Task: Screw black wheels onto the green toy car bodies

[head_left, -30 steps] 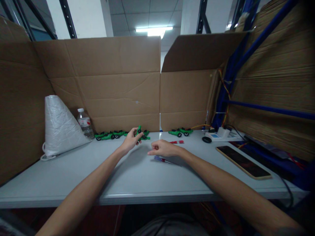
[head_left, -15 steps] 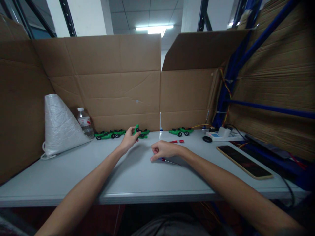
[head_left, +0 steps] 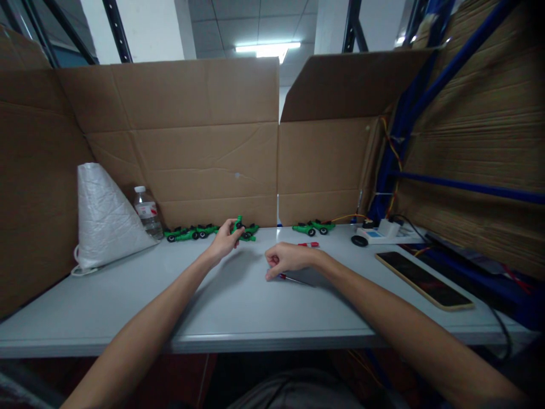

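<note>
My left hand (head_left: 225,238) is closed around a green toy race car (head_left: 239,225), lifted a little above the tabletop and tilted up. Just behind it another green toy car (head_left: 251,230) stands by the cardboard. My right hand (head_left: 286,259) is curled low over the table, thumb and fingers pinched at the handle end of a slim screwdriver (head_left: 293,279). Its thin shaft points right; most of the handle is hidden by the fingers. Past the right wrist lies a red marker pen (head_left: 311,245), partly covered.
Green toy cars (head_left: 187,233) stand left along the cardboard wall (head_left: 204,159), with others (head_left: 313,228) to the right. A water bottle (head_left: 147,213) and silvery bag (head_left: 106,227) stand left. A phone (head_left: 423,280), power strip (head_left: 394,234) and black disc (head_left: 359,241) lie right on the table (head_left: 230,324).
My right hand has shifted slightly to the right, and the screwdriver a little with it. My left hand and its toy car are almost still.
</note>
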`<state>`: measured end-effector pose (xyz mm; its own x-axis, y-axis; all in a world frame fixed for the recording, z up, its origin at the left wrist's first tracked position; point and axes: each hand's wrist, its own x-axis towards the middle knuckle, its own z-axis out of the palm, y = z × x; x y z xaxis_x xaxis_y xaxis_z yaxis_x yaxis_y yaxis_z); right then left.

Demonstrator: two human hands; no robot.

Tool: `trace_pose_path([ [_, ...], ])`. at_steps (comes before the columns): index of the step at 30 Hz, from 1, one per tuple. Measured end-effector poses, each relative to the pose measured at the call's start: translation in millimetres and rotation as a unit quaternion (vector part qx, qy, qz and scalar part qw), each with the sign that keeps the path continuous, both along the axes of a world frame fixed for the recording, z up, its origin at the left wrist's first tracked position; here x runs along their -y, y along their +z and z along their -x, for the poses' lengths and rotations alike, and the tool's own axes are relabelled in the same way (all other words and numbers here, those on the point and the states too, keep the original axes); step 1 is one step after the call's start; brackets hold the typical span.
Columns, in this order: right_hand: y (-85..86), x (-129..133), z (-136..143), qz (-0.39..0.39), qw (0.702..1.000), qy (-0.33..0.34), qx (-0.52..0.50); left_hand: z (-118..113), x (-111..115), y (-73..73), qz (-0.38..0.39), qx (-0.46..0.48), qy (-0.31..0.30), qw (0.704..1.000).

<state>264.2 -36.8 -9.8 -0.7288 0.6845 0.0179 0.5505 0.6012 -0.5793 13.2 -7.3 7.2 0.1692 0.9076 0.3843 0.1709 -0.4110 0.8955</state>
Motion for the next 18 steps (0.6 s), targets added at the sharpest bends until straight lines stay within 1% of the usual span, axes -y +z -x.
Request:
trace_pose_path([
  [10, -0.8, -4.0, -3.4, 0.009, 1.0, 0.019, 0.015, -0.7, 7.3, 4.0, 0.02, -0.018, -0.016, 0.999],
  [15, -0.9, -2.6, -1.5, -0.014, 1.0, 0.011, 0.012, -1.2, 6.2, 5.0, 0.073, -0.013, -0.018, 0.997],
  [18, -2.2, -1.4, -0.5, -0.025, 1.0, 0.002, 0.008, -1.0, 5.1, 4.9, 0.102, -0.015, -0.031, 0.994],
])
